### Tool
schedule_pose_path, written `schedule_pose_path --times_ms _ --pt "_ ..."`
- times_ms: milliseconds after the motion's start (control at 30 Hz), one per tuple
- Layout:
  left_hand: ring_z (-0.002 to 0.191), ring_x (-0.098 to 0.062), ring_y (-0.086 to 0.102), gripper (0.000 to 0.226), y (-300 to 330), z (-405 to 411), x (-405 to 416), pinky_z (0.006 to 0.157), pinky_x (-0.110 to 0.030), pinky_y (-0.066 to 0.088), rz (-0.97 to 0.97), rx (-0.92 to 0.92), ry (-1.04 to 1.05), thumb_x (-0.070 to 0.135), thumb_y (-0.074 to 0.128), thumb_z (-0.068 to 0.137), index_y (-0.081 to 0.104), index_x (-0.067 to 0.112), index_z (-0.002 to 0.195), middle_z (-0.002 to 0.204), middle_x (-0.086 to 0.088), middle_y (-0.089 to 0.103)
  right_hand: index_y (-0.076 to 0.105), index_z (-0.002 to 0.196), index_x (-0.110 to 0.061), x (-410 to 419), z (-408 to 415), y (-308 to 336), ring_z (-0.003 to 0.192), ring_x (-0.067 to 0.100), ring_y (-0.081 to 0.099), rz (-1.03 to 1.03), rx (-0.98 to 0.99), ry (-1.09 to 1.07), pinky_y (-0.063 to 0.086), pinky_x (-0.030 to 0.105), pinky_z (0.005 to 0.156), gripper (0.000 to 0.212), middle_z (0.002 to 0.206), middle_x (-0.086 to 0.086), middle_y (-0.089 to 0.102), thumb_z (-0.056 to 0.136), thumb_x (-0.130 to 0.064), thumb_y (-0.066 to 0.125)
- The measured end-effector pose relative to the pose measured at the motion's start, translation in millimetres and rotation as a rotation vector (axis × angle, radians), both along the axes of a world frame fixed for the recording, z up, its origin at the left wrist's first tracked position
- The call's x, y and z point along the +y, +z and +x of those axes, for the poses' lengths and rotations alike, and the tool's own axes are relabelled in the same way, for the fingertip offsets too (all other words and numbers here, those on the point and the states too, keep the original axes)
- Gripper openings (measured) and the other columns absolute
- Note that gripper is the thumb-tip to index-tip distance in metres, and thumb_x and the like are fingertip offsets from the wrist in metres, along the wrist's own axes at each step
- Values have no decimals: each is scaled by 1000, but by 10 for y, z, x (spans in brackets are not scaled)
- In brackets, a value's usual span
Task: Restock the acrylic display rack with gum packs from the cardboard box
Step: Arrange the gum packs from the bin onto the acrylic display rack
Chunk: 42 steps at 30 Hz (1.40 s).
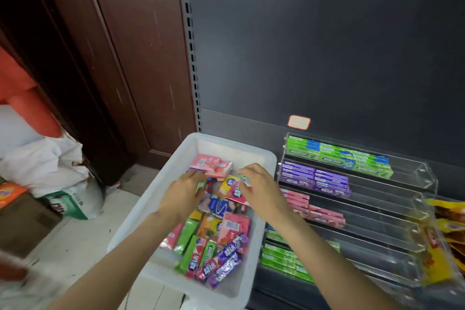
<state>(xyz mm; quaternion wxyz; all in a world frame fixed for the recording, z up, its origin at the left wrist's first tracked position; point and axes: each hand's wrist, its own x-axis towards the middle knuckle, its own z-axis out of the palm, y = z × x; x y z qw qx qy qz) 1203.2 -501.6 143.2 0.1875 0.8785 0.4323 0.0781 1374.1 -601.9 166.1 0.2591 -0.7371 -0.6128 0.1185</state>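
Gum packs point(214, 241) lie loose and mixed by colour in a white plastic bin point(161, 184) (the task calls it a cardboard box, but what shows is pale plastic), which sits just left of the acrylic display rack point(392, 184) so that a pack need only travel a short way across. Both hands are down among the packs at the far end of the bin. The left hand point(185, 190) has its fingers curled into the pile – it looks to be pinching something there, though motion blur keeps me from telling whether it truly holds a pack. The right hand point(261, 187) is spread with relaxed fingers over an orange-and-pink pack point(231, 190), touching or nearly so, gripping nothing that I can see. The rack's tiers slope toward the front, each keeping one flavour: green packs point(339, 157) on top, purple point(315, 180) below, pink point(313, 211) under that, green again at the bottom – hence, I judge, the sorting now under way
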Motion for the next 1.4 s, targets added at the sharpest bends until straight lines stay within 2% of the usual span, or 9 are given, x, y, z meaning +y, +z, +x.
schedule_pose_path --times_ms 167,300,467,567,733,1000,1100,1267,1400 --pt "131 -23 39 50 -251 -209 312 106 -32 34 -100 141 -116 18 51 93 38 19 141 146 -2 36 36 143 -18 346 -315 -364 131 20 38 -234 9 -28 33 32 108 51 140 5 41 94 -18 52" --pt "143 -19 18 66 -358 -150 430 114 -32 25 -76 195 -225 29 51 94 16 22 150 158 4 8 14 150 -20 472 -373 -630 144 27 15 -443 -3 -126 21 40 116 67 157 9 12 95 -26 51" --pt "146 -18 -1 81 -501 -75 552 118 -35 9 -81 309 -275 41 54 91 3 25 151 158 1 -10 14 150 -18 551 -348 -788 145 28 7 -486 -92 -208 18 42 117 66 158 9 6 96 -33 49" --pt "146 -19 4 72 -541 -60 610 117 -35 13 -94 263 -266 41 49 93 9 23 151 159 1 1 20 148 -18 602 -311 -827 144 28 13 -481 -100 -218 19 42 116 65 156 9 16 94 -33 52" --pt "125 -23 39 44 -502 70 704 99 -36 36 43 106 -174 27 45 95 36 19 138 138 -4 42 37 139 -12 650 -169 -764 128 25 35 -489 -138 -189 31 35 107 55 139 9 41 90 -19 60" --pt "145 -25 9 65 -598 280 926 118 -35 13 15 221 -239 22 46 95 11 18 150 158 -6 9 47 131 -17 632 -124 -683 118 24 45 -465 -190 -227 42 35 98 55 126 9 49 82 -26 69" --pt "142 -23 19 63 -619 335 948 116 -35 18 43 209 -241 18 49 93 18 18 148 153 -4 24 52 123 -17 615 -118 -553 114 20 47 -394 -164 -235 41 30 93 46 119 7 51 83 -31 68" --pt "124 -23 38 43 -592 343 899 101 -35 32 252 176 -222 20 52 91 42 23 133 135 1 45 40 137 -16 587 -132 -413 120 18 42 -336 -83 -256 44 29 97 66 128 7 47 82 -38 68" --pt "120 -21 43 34 -501 299 894 99 -34 33 230 70 -238 27 49 95 51 25 129 129 2 52 49 125 -18 575 -148 -393 111 15 46 -267 -21 -316 47 25 87 62 118 5 52 74 -43 74"
